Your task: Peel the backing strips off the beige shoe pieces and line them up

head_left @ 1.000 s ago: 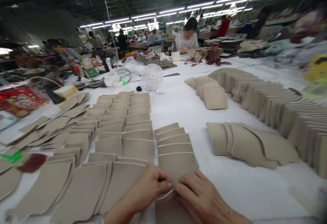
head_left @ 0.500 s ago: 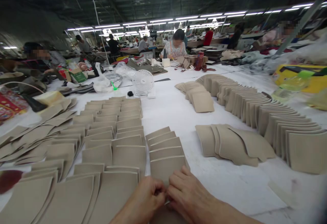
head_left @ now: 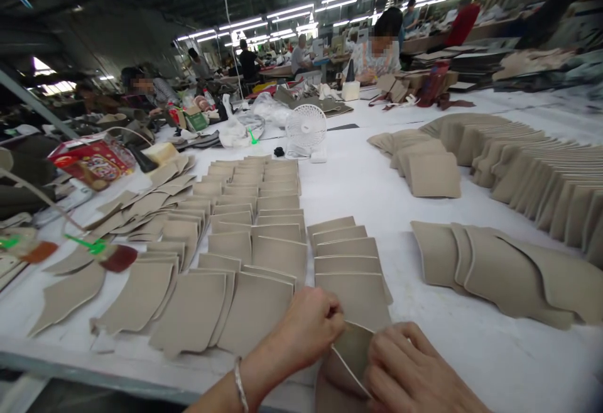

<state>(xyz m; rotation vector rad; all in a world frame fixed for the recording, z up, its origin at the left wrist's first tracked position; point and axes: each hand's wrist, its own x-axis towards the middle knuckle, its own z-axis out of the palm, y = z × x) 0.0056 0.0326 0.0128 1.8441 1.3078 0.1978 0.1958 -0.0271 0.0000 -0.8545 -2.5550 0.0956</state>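
My left hand (head_left: 311,325), with a bracelet (head_left: 239,383) at the wrist, is closed in a pinch on the left edge of a taupe leather piece (head_left: 355,349). My right hand (head_left: 402,363) grips the same piece on its right side, fingers curled. The piece looks bent between the two hands, and a pale edge line runs across it; part of it is hidden by my fingers. Just beyond lies an overlapping row of similar leather pieces (head_left: 348,287). Left of my left hand are more overlapping rows of leather panels (head_left: 257,309).
Curved panels (head_left: 506,268) lie right on the white tabletop (head_left: 342,180), with a long fanned row (head_left: 527,168) behind. A small white fan (head_left: 306,127) stands further back. Glue bottles with green nozzles (head_left: 117,256) and a red box (head_left: 94,161) are left. People work beyond.
My view has swung left, bringing the bottles and front table edge into sight. My hands have moved apart, with the leather piece now showing bent between them.
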